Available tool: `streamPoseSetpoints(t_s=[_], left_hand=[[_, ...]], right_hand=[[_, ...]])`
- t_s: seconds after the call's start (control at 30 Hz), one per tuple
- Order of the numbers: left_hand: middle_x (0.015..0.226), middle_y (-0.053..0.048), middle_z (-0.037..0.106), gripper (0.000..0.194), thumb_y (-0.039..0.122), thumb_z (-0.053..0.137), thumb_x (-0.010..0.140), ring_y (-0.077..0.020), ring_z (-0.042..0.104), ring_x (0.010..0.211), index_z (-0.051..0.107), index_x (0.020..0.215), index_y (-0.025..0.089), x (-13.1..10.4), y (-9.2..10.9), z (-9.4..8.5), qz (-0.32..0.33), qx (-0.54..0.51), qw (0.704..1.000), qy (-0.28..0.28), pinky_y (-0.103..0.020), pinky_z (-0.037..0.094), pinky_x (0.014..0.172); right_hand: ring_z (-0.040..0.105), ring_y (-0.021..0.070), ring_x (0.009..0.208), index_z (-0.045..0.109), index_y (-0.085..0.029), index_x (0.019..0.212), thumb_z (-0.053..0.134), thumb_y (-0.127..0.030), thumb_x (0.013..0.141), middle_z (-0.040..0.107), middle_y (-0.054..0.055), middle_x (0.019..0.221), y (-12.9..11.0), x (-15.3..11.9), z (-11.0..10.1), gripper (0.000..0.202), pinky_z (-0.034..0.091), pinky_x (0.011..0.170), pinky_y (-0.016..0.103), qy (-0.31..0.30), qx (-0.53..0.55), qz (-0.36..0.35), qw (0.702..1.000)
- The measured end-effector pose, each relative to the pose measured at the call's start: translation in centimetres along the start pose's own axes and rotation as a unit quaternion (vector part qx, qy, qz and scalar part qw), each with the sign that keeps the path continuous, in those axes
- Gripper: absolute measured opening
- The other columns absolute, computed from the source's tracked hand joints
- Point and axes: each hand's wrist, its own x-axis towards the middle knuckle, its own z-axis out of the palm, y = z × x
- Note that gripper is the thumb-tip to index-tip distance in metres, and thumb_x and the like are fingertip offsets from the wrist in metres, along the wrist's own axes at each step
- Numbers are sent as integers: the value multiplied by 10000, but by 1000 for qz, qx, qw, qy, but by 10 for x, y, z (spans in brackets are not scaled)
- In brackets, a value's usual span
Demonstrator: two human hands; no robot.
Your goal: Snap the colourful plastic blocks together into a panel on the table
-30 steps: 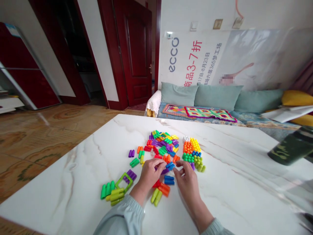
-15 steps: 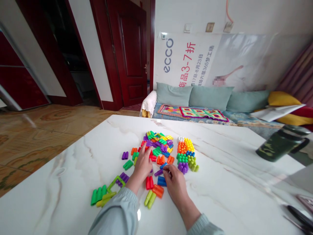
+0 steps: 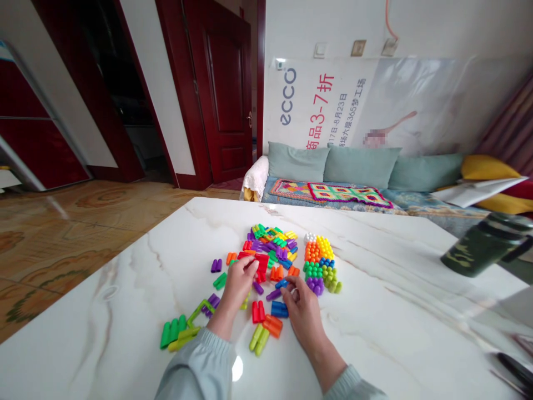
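Observation:
My left hand (image 3: 238, 283) holds a red block piece (image 3: 261, 262) lifted just above the white marble table (image 3: 387, 333), at the near edge of a heap of colourful tube-shaped blocks (image 3: 272, 243). My right hand (image 3: 300, 307) rests on the table beside it, its fingertips pinching a small blue piece (image 3: 283, 283). Between the hands lie a red pair (image 3: 259, 311), a blue pair (image 3: 279, 309), an orange pair (image 3: 272, 325) and a lime pair (image 3: 258, 339). A cluster of round coloured balls (image 3: 320, 262) sits right of the heap.
Left of my forearm lie green and lime blocks (image 3: 177, 336) and a green square frame with purple pieces (image 3: 206, 306). A dark camouflage mug (image 3: 483, 253) stands at the table's right. Behind the table are a sofa with teal cushions (image 3: 358, 166) and a dark red door (image 3: 225, 89).
My left hand reached into the heap and came up with a red piece. My right hand stayed near the blue pieces. The view shifted slightly.

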Motion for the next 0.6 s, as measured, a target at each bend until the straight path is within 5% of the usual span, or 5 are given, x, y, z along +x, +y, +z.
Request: streamPoseSetpoints(t_s=[0.13, 0.27, 0.47, 0.6], left_hand=[[573, -6, 606, 323, 382, 523, 875, -136, 560, 532, 662, 700, 148, -23, 15, 3, -32, -94, 989, -114, -231, 423, 497], [734, -41, 689, 270, 383, 593, 847, -151, 621, 648, 710, 899, 145, -35, 20, 10, -57, -130, 981, -134, -225, 460, 545], [569, 29, 593, 277, 423, 660, 802, -89, 509, 421, 633, 827, 149, -37, 22, 18, -88, -183, 973, -108, -193, 409, 422], [558, 24, 581, 222, 352, 676, 789, -99, 538, 481, 609, 704, 158, -43, 32, 21, -22, -113, 992, -53, -193, 436, 467]], right_hand=[[599, 134, 658, 603, -182, 1106, 455, -389, 961, 663, 24, 845, -7, -3, -5, 293, 486, 605, 245, -13, 56, -16, 998], [615, 150, 704, 636, -181, 1039, 481, -389, 951, 678, 39, 847, -12, -5, -9, 274, 506, 633, 256, -17, 90, -38, 995], [598, 148, 704, 669, -201, 946, 530, -334, 930, 642, 36, 826, -13, -3, -9, 193, 477, 593, 244, 17, 81, -60, 995], [566, 154, 718, 675, -210, 936, 582, -354, 904, 608, 40, 856, -15, -4, -11, 174, 459, 603, 259, -4, 81, -95, 992]])
